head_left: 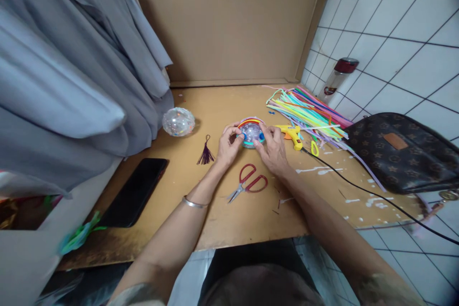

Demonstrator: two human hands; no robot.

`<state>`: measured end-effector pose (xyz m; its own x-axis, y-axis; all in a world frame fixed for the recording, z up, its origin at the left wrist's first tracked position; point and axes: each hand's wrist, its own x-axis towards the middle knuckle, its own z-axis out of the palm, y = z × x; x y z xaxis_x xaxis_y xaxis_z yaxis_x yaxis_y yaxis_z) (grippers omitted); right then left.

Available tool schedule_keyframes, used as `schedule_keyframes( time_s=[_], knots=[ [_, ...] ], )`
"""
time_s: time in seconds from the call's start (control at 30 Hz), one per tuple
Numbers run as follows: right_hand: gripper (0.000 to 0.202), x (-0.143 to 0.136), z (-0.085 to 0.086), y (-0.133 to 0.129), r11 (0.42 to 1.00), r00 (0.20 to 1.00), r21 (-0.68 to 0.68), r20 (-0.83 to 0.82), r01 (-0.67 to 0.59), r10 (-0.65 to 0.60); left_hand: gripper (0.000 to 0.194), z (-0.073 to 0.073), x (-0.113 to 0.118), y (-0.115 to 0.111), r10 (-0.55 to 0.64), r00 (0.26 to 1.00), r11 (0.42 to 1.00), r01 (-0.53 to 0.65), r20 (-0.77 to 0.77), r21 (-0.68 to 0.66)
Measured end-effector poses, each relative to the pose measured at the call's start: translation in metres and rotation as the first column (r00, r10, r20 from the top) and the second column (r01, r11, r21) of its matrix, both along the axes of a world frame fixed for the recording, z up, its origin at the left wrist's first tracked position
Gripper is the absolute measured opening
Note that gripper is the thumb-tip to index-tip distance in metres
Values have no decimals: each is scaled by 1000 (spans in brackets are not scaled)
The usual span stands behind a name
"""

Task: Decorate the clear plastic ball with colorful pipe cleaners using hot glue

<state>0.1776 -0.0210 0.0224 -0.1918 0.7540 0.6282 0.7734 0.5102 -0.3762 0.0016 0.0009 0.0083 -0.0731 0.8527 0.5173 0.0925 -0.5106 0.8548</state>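
Observation:
Between both hands, on the wooden table, is a round clear ball (pixel 252 130) with red, yellow and blue-green strips around it. My left hand (pixel 229 144) grips its left side, thumb and fingers pressed near a blue piece. On the right side, my right hand (pixel 273 149) holds the ball, with the thumb at its lower front and the fingers curled at its edge. Red-handled scissors (pixel 248 183) lie just below the hands. A dark tassel (pixel 205 152) rests to the left of my left hand. The ball's underside is hidden.
Another clear ball (pixel 178 122) sits at the back left, a black phone (pixel 134 193) at the front left. Rightward are a yellow glue gun (pixel 294 136) with its cable, colourful pipe cleaners (pixel 308 112), a brown bag (pixel 401 153) and a bottle (pixel 337 79). Grey curtain (pixel 71 71) hangs left.

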Motion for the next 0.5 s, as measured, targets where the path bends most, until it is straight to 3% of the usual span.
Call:
schedule_keyframes(
  time_s=[0.5],
  knots=[
    [58,1,0,1,1000,999,-16,37,12,-11,44,2,-2,0,-23,999,999,24,32,-24]
  ],
)
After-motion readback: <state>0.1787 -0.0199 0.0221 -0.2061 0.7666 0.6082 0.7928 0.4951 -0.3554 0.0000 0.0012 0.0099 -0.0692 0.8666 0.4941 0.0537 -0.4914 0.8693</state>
